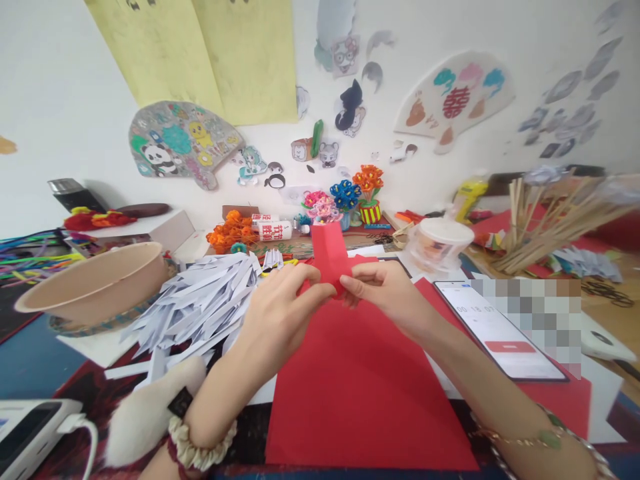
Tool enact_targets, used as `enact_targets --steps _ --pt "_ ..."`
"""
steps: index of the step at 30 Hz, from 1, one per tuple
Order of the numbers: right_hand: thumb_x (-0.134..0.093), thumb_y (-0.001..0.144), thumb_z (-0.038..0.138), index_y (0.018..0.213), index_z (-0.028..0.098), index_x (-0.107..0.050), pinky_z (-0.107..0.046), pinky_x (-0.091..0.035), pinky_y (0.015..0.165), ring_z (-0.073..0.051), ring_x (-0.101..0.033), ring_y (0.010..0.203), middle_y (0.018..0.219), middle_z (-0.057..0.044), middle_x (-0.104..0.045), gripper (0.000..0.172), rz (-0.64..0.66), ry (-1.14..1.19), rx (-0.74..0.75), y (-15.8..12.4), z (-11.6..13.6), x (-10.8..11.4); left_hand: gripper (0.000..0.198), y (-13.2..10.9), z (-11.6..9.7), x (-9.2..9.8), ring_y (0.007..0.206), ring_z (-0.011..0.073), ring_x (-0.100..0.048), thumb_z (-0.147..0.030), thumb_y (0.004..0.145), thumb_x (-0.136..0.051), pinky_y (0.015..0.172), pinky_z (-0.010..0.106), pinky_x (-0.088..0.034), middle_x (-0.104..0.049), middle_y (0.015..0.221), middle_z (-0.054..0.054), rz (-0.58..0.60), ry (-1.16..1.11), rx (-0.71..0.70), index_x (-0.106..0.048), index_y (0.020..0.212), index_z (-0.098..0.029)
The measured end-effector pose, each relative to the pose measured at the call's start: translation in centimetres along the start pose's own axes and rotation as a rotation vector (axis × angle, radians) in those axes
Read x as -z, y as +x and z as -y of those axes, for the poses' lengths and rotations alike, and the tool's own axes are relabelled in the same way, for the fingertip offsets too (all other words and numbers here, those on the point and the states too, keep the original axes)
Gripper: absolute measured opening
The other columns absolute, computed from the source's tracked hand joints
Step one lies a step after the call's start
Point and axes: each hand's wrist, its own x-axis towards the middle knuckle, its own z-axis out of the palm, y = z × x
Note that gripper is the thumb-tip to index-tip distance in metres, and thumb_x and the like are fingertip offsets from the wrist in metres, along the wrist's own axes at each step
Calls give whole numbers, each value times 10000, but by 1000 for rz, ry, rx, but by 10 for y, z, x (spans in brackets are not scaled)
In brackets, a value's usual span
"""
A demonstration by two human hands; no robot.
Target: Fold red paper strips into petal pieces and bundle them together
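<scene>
**Left hand (pixel 286 303) and right hand (pixel 380 285) pinch folded red paper (pixel 330 250)**

The paper stands upright at frame centre, thumbs and fingers nearly closed on its lower end. Below, a large red sheet (pixel 363 393) fills the lower centre. White paper strips (pixel 200 300) heap left of centre, beside a beige bowl (pixel 100 283); a phone (pixel 493 327) lies at the right.

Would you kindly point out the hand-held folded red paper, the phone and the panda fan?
Folded red paper (pixel 329 247): head view, upper part.
Phone (pixel 493 327): head view, lit screen.
Panda fan (pixel 183 143): head view, decorated panel's middle.
</scene>
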Motion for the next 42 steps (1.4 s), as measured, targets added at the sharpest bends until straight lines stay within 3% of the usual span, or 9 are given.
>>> enact_targets --steps 10,16,20,24,28,35,42 --pt "-783 756 413 798 176 -762 -304 -560 706 -163 -680 699 739 -43 -731 242 34 182 -85 -2 -3 -3 128 3 -8 -2 856 184 -545 -146 927 -552 741 315 -430 -597 907 38 -89 -196 215 -618 1003 -226" --pt "-789 756 389 843 199 -779 -303 -552 680 -154 -669 677 782 -43 -744 209 61 213 -45 -2 -8 -3 391 4 -16 -11 711 133 -529 -173 869 -620 663 267 -443 -566 907 3 -234 -414 499 -457 1219 -234" --pt "-794 754 374 875 199 -786 -281 -548 656 -141 -661 652 755 -33 -740 213 66 211 -33 -2 -8 -4 110 5 -16 -14 681 138 -541 -288 903 -569 636 264 -422 -609 799 3 -90 -568 667 -604 958 -200" --pt "-802 744 371 831 187 -786 -275 -553 626 -135 -655 611 694 -27 -730 204 56 209 -56 -2 -8 -6 216 5 -18 -14 674 146 -537 -352 885 -584 633 268 -418 -635 731 5 -59 -663 756 -619 744 -192" --pt "-822 712 397 685 171 -755 -274 -551 594 -133 -648 568 643 -27 -714 238 61 181 -100 -3 -7 -8 205 4 -22 -15 671 146 -548 -333 881 -577 626 268 -420 -652 728 6 -98 -693 798 -641 748 -191" --pt "-781 764 381 753 157 -747 -274 -561 605 -144 -679 617 722 -50 -743 227 72 137 -104 -3 -3 -4 215 6 -24 -15 679 150 -556 -339 878 -580 639 276 -420 -650 724 7 -94 -706 819 -644 742 -186" --pt "-764 780 364 762 159 -747 -268 -557 605 -140 -662 612 680 -32 -718 206 62 72 -53 -2 0 -4 242 4 -24 -14 651 150 -544 -370 857 -589 613 279 -405 -627 694 10 -105 -680 842 -629 714 -179"
